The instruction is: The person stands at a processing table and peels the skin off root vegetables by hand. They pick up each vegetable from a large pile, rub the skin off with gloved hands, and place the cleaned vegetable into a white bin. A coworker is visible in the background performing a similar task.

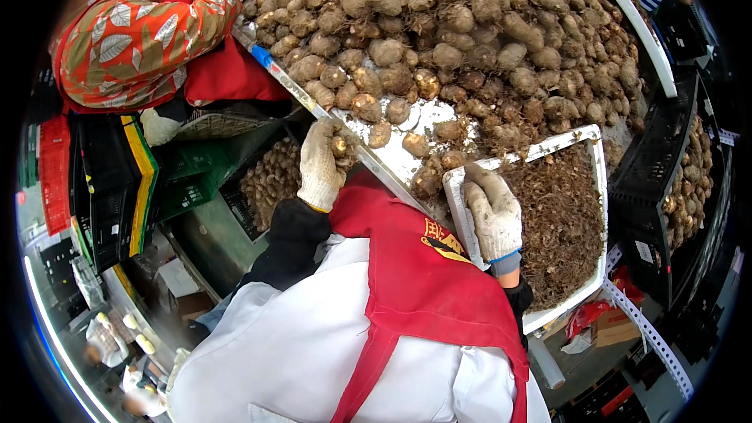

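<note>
Left of the white box (602, 196) of shaggy fibres (560, 223), the knit-gloved left hand (319, 160) pinched a rough, rounded taro corm (340, 146); the right hand's (495, 215) fingers bent at the box's wall, grip unclear.

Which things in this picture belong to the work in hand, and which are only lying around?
Seemingly in use:
- left hand, holding a tuber
- right hand, at the white box of brown fibres
- tuber pile

Seemingly just lying about:
- red crate
- cardboard box
- white tube
</note>
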The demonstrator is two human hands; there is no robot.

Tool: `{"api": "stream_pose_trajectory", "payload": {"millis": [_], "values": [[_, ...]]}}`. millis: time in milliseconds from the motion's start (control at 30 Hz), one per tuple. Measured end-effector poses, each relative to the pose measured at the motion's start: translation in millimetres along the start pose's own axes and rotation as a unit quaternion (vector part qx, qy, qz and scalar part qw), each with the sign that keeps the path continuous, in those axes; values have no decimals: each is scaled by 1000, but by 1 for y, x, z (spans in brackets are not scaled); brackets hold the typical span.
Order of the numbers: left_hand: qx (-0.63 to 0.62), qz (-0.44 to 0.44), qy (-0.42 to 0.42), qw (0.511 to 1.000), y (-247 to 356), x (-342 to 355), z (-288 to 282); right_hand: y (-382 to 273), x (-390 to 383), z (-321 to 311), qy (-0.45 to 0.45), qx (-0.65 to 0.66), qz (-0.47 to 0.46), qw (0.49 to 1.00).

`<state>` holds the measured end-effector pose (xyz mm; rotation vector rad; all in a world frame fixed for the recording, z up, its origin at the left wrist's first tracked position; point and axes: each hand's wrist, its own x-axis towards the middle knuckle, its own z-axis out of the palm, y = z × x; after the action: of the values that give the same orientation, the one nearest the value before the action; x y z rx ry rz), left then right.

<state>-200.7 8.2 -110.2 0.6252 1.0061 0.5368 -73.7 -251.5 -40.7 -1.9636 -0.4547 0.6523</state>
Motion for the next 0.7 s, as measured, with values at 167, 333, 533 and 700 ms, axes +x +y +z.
{"api": "stream_pose_trajectory", "payload": {"millis": [167, 333, 533, 700], "values": [[54, 21, -147, 987, 1, -13, 38, -27, 7, -5, -15, -102, -130, 986], [81, 49, -233, 968, -10, -22, 66, -65, 14, -2, -40, -24, -81, 996], [342, 167, -280, 881, -11, -30, 82, -59, 23, 22, 40, -67, -174, 982], [420, 268, -298, 814, -15, -40, 97, -46, 24, 23, 55, -70, -137, 987]]}}
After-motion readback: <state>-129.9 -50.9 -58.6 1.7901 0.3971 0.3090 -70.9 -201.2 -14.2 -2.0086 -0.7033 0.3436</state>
